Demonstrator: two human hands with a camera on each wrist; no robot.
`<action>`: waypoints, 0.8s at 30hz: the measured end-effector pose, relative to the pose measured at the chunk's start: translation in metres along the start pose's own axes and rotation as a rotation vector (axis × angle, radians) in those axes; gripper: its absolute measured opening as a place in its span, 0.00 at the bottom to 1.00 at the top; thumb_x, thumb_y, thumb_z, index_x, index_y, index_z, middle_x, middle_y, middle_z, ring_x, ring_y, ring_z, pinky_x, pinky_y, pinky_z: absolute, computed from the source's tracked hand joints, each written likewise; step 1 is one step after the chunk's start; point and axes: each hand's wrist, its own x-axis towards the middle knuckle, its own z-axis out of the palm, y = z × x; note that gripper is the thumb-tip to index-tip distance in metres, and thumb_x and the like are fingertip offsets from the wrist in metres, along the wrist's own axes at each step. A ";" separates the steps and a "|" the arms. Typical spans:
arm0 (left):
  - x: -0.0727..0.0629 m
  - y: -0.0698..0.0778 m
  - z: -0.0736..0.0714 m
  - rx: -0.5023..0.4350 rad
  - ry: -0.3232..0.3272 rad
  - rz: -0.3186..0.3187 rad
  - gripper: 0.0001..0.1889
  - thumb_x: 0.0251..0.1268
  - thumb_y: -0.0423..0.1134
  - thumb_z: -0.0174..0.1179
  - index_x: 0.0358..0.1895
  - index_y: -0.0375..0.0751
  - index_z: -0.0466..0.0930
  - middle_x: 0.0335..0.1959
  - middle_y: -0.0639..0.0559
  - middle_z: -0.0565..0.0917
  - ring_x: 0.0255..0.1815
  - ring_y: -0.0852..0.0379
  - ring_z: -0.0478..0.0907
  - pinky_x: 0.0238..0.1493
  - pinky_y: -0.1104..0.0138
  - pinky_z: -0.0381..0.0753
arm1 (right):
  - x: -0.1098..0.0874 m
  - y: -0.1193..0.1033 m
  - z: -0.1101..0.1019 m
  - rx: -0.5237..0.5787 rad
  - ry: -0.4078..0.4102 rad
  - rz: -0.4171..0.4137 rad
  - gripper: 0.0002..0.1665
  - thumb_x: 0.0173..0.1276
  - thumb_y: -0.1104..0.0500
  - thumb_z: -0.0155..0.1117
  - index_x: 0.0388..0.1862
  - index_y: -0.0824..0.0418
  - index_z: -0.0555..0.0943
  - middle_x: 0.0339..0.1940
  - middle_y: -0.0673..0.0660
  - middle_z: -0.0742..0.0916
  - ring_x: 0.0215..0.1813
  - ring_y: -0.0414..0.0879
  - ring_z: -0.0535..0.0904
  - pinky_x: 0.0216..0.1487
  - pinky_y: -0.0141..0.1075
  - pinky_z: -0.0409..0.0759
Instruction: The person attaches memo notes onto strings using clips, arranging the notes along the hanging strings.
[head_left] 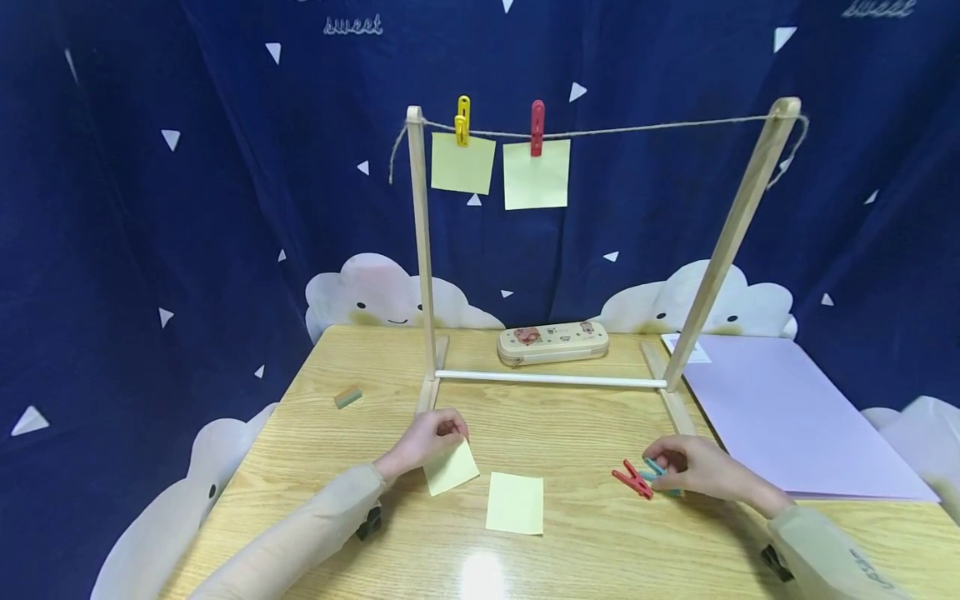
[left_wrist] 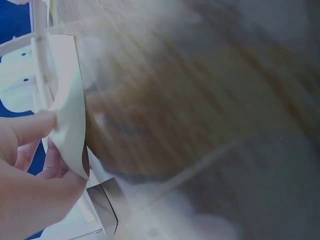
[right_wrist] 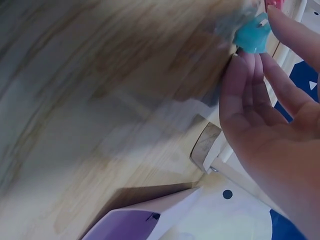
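Note:
Between the thumb and fingers of my left hand (head_left: 429, 437) is a pale yellow sticky note (head_left: 452, 468); the left wrist view shows this note (left_wrist: 70, 105) bent and raised at the pinch. A second sticky note (head_left: 515, 503) lies flat to its right. At the right, my right hand (head_left: 701, 467) pinches a teal clothespin (head_left: 655, 467), partly covered by the fingers. Beside it lies a red clothespin (head_left: 634, 481). On the string hang two more notes, one (head_left: 462, 171) under a yellow clothespin (head_left: 462, 121), the other (head_left: 537, 182) under a red one.
A wooden frame with two posts (head_left: 422, 250) carries the string (head_left: 660, 127), with a white bar (head_left: 551, 379) low between them. Behind stands a pencil case (head_left: 555, 343). A purple board (head_left: 787, 417) covers the right side; a small eraser-like block (head_left: 348, 397) lies left.

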 end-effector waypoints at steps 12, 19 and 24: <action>0.001 0.001 -0.001 0.030 0.131 -0.075 0.07 0.61 0.26 0.62 0.41 0.33 0.84 0.35 0.41 0.88 0.34 0.58 0.81 0.36 0.76 0.79 | 0.003 0.002 0.003 -0.114 0.069 -0.005 0.17 0.59 0.54 0.75 0.41 0.61 0.82 0.28 0.44 0.80 0.29 0.26 0.68 0.27 0.26 0.71; 0.004 0.003 -0.004 0.002 0.176 -0.130 0.04 0.63 0.29 0.64 0.37 0.37 0.87 0.39 0.44 0.90 0.34 0.62 0.80 0.37 0.77 0.78 | 0.002 0.000 0.000 -0.110 0.075 -0.012 0.13 0.65 0.58 0.70 0.45 0.64 0.82 0.28 0.43 0.81 0.27 0.27 0.69 0.26 0.26 0.72; 0.006 0.007 -0.005 0.010 0.203 -0.094 0.02 0.63 0.30 0.64 0.36 0.37 0.86 0.35 0.44 0.89 0.34 0.60 0.82 0.38 0.76 0.79 | 0.002 -0.005 -0.007 -0.147 0.152 -0.054 0.13 0.64 0.61 0.70 0.45 0.67 0.83 0.32 0.47 0.84 0.33 0.26 0.74 0.32 0.28 0.80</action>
